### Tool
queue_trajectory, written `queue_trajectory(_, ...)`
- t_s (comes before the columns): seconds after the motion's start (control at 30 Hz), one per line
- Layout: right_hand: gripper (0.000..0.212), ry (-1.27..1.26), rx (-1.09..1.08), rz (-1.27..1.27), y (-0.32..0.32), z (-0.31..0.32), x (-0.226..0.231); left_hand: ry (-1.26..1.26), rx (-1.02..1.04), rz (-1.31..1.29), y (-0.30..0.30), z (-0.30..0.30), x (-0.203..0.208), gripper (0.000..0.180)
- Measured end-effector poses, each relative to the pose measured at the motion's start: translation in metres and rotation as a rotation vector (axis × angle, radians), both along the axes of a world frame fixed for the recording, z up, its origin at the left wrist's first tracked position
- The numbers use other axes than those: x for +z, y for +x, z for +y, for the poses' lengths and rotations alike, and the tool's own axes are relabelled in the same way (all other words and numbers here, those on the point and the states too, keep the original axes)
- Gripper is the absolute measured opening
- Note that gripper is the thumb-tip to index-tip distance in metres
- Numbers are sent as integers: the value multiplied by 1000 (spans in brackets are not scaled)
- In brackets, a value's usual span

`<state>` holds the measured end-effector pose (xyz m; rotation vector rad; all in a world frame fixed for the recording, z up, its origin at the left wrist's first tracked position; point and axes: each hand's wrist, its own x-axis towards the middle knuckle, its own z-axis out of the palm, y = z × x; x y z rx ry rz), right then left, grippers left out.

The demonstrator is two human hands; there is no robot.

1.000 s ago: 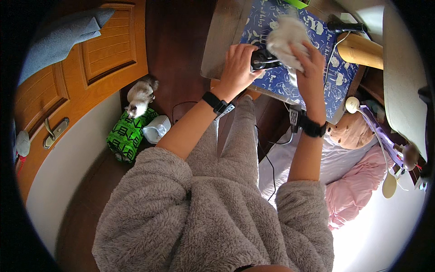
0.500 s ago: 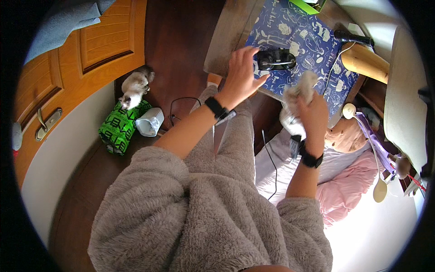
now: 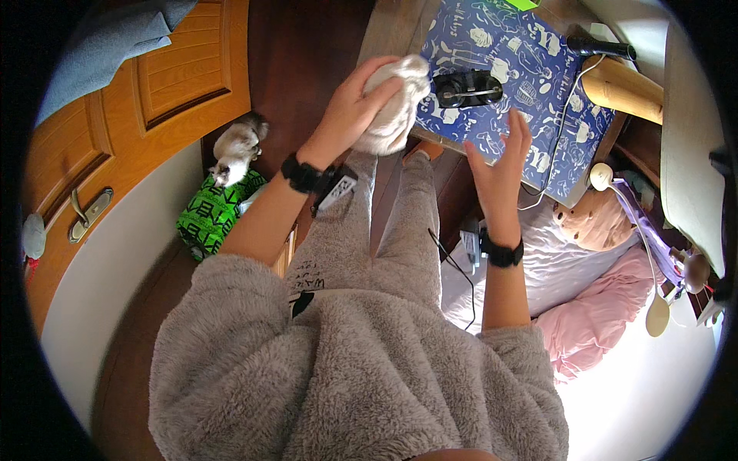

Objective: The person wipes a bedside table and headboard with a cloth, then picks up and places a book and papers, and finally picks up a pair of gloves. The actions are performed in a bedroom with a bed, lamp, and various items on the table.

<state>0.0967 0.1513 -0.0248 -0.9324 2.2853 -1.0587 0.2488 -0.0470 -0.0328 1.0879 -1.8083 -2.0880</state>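
Observation:
My left hand point(image 3: 350, 115) is closed around a bunched whitish-grey cloth point(image 3: 396, 107), held up beside the left edge of a table. A blue covering point(image 3: 530, 100) with white printed figures lies on the tabletop. My right hand point(image 3: 501, 173) hangs open near the table's front edge, its fingers apart and nothing in them. Between and beyond my hands, a glossy black oblong object point(image 3: 467, 89) with rounded ends rests on the covering; its kind I cannot make out. Each wrist wears a black strap with a small device.
A black flashlight-like object point(image 3: 601, 48) and a white cable point(image 3: 565, 115) lie on the table's right side. At the right are a pink quilt point(image 3: 600, 315) and a brown plush point(image 3: 596, 219). A cat point(image 3: 237, 146) stands by a green bag point(image 3: 211, 215) near the wooden door point(image 3: 181, 69).
The cloth has passed from my right hand to my left, which has drawn back leftward. My right hand is now open and slightly lower. The black object stays on the table.

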Motion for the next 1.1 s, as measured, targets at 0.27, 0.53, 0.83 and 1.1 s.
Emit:
queue_trajectory(0.27, 100, -71, -73, -95, -4, -36, -52, -672, -331, -28, -27, 17, -37, 49)
queue_trajectory(0.53, 95, -37, -69, -20, -2, -37, -52, -937, -150, -89, 2, 50, -10, 61)
queue_trajectory(0.83, 86, 11, -50, 2, -5, -35, -53, -903, -312, -139, -21, 88, -25, 75)
queue_trajectory(1.1, 95, -31, -28, 102, -3, -35, -51, -909, -190, -102, -1, 52, -14, 65)
